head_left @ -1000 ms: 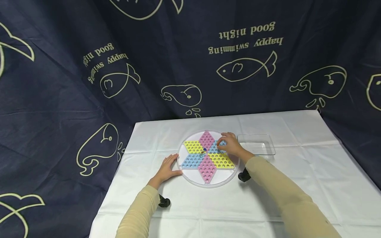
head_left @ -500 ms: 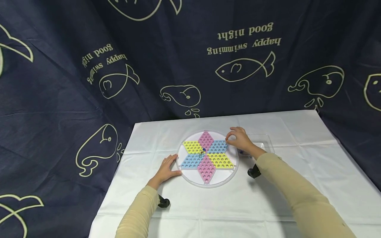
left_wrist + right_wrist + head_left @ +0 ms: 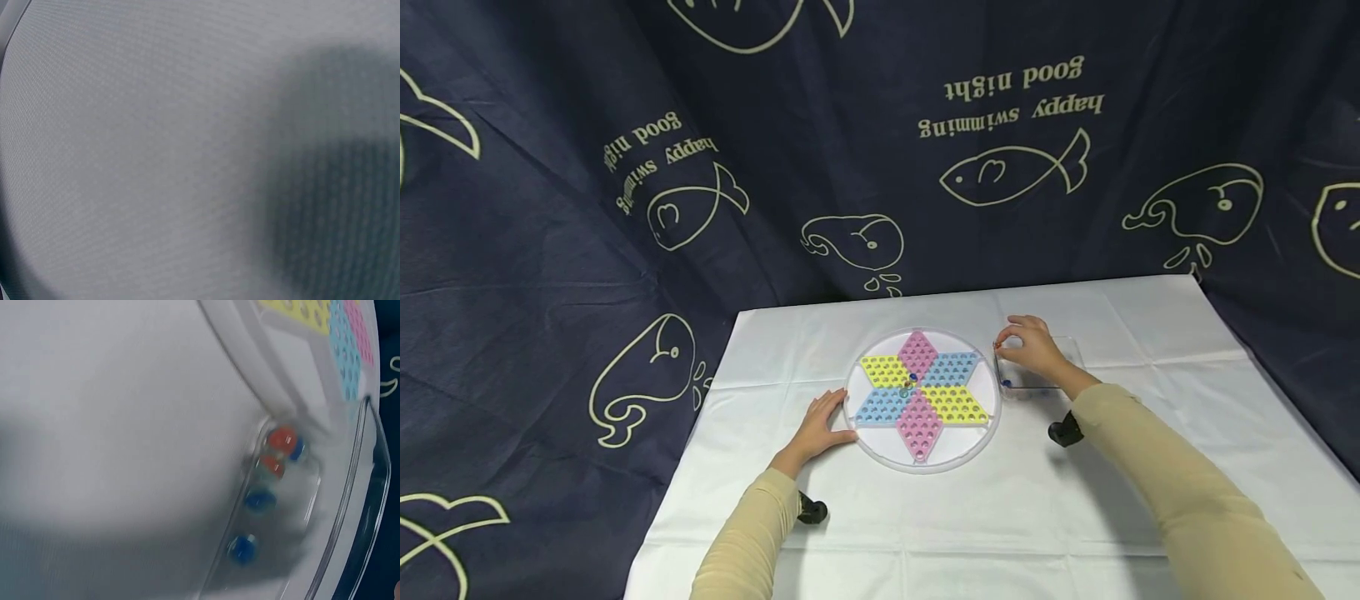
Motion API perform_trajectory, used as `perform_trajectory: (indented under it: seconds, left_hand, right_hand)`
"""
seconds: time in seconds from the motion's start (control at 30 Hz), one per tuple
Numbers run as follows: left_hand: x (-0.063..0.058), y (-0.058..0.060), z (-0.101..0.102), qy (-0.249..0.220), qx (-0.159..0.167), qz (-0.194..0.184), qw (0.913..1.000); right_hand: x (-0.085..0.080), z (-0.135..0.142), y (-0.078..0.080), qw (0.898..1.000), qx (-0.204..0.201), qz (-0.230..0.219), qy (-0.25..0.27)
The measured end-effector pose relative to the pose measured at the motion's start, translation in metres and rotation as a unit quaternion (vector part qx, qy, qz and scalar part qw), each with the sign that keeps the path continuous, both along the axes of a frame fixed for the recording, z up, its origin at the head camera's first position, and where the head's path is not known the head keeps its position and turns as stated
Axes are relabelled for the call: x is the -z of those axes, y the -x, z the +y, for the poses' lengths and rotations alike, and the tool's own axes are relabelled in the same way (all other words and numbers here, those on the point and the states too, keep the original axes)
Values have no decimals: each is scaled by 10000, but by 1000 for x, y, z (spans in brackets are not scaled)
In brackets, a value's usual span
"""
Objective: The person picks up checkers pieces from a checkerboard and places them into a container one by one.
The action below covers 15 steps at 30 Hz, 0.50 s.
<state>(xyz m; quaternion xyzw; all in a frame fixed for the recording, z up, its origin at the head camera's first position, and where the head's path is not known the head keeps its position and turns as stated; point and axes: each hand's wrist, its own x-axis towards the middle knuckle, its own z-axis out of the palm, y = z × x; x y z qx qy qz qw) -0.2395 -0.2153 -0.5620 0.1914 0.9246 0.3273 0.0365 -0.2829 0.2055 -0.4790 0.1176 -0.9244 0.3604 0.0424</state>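
Observation:
In the head view a round white Chinese checkers board (image 3: 867, 443), with a pink, yellow and blue star of holes, lies on the table. A few marbles (image 3: 913, 378) sit at its centre. My left hand (image 3: 817, 427) rests at the board's left rim, fingers straight and thumb spread. To the right stands a clear plastic box (image 3: 1071, 350). Above its left part, my right hand (image 3: 1033, 348) pinches a small orange marble (image 3: 997, 344) between thumb and fingertips. Several blue and orange marbles (image 3: 242, 549) lie in the box in the right wrist view; only a sliver of hand shows there.
A white cloth (image 3: 865, 517) covers the table, and a dark curtain (image 3: 850, 150) with fish drawings hangs behind it. The left wrist view shows mostly pale cloth (image 3: 137, 156) and a blurred dark shape. Black wrist cameras (image 3: 1065, 430) hang beneath the arms.
My right hand has moved right from the board's upper blue section to over the clear box, carrying the orange marble. The left hand has stayed at the board's rim.

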Motion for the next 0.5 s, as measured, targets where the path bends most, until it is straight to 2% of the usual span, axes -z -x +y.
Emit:
perform_trajectory:
  seconds: [0.27,0.5]
  left_hand:
    - [-2,-1,0,-12,-19,-15,10000]
    - [-4,-2,0,-18,-13,-59,10000]
  right_hand:
    - [4,25,-5,9991,177,-63,-380]
    - [6,38,-8,9982,310,-132,-499]
